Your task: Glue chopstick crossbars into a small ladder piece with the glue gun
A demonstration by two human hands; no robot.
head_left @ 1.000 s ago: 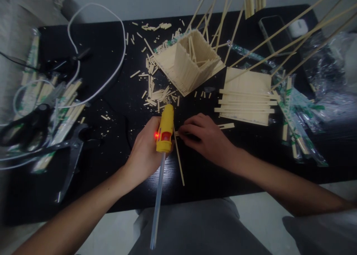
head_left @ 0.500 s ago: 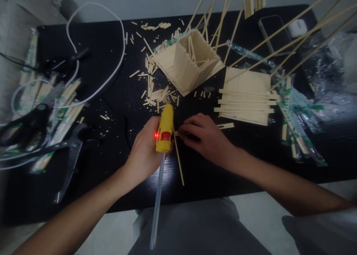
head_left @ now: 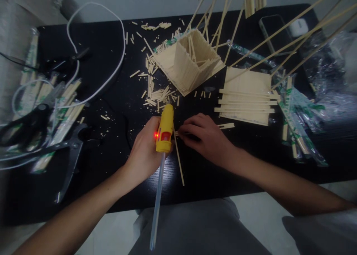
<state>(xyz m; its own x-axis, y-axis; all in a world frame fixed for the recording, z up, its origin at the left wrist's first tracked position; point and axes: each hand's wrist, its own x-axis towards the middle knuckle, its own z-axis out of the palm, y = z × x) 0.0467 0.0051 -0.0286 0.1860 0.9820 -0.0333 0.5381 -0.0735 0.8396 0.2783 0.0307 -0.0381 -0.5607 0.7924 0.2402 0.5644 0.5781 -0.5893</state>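
Left hand (head_left: 145, 147): fingers mostly hidden behind yellow glue gun (head_left: 166, 123), nozzle hidden too. Right hand (head_left: 206, 138) covers middle of split chopstick (head_left: 227, 126). Long sticks (head_left: 295, 18) cut off, top and right edges. Scissors (head_left: 39, 109) blurred. Wrapper (head_left: 304, 136) print illegible.

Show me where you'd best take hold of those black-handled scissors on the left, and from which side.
I'd probably grip the scissors by their black handles, coming from above on the person's side: the handles lie nearer the person, the blades point away. Go carefully, as the dark pliers lie close by.
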